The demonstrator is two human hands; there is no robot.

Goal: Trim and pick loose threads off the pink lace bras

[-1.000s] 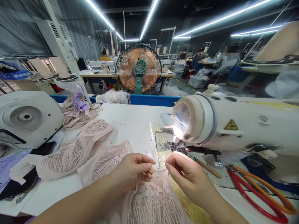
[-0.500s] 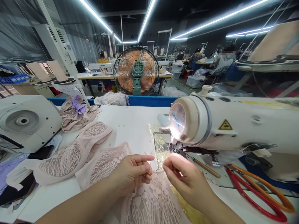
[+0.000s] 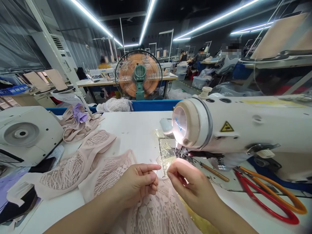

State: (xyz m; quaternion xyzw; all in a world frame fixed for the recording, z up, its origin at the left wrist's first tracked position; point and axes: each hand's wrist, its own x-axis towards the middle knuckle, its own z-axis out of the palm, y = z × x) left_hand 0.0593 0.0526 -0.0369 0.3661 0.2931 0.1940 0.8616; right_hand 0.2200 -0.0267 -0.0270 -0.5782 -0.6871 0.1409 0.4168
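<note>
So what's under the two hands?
Pink lace fabric lies under the left hand and right hand, on the white table. Anything beneath the lace is hidden.

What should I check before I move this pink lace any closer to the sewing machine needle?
1. Grip: left hand and right hand both pinch the top edge of the pink lace piece: ok.
2. Fingers off the needle area: the right hand is close in front of it, not touching: ok, barely.
3. Machine lamp lit over the needle plate: ok.
4. Scissors lie to the right, off the lace: ok.
5. Spare lace pieces lie to the left, apart from the needle plate: ok.
6. Needle threaded: cannot tell, glare hides it.
</note>
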